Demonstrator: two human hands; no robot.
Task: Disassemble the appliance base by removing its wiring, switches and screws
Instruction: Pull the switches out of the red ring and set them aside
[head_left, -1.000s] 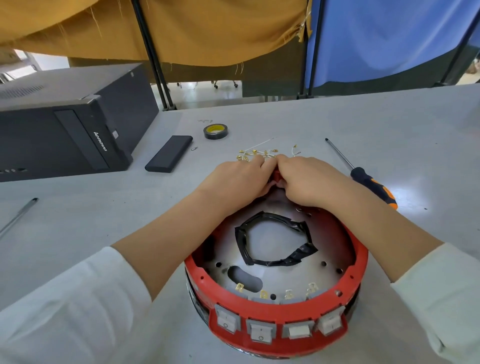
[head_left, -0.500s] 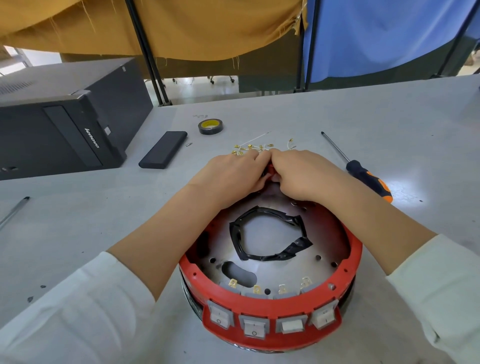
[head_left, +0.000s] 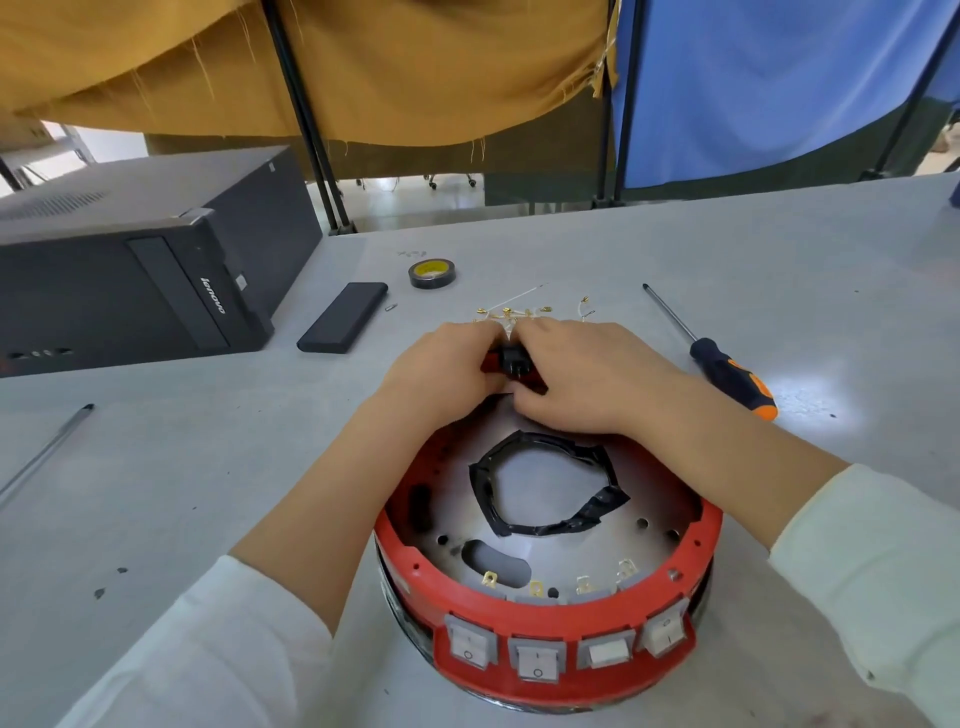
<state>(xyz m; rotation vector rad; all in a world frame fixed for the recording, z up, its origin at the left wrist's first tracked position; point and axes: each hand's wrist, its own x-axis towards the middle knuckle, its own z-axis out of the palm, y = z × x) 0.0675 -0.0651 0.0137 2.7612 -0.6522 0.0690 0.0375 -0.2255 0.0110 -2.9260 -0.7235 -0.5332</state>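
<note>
A round red appliance base (head_left: 550, 613) lies on the grey table, its metal plate showing a ring of black tape (head_left: 545, 483). Several white rocker switches (head_left: 535, 660) sit in its near wall. At the far rim, a small black part (head_left: 511, 358) shows between my hands. My left hand (head_left: 441, 369) and my right hand (head_left: 582, 374) both grip it there, fingers curled around it. A small heap of removed white wires with brass terminals (head_left: 524, 312) lies just beyond my hands.
A screwdriver with a black and orange handle (head_left: 727, 374) lies to the right. A roll of black tape (head_left: 431, 273), a flat black case (head_left: 343, 317) and a black computer tower (head_left: 130, 270) are at the left back. A thin rod (head_left: 47, 452) lies far left.
My hands stayed at the far rim, and the small black part between them has come into view.
</note>
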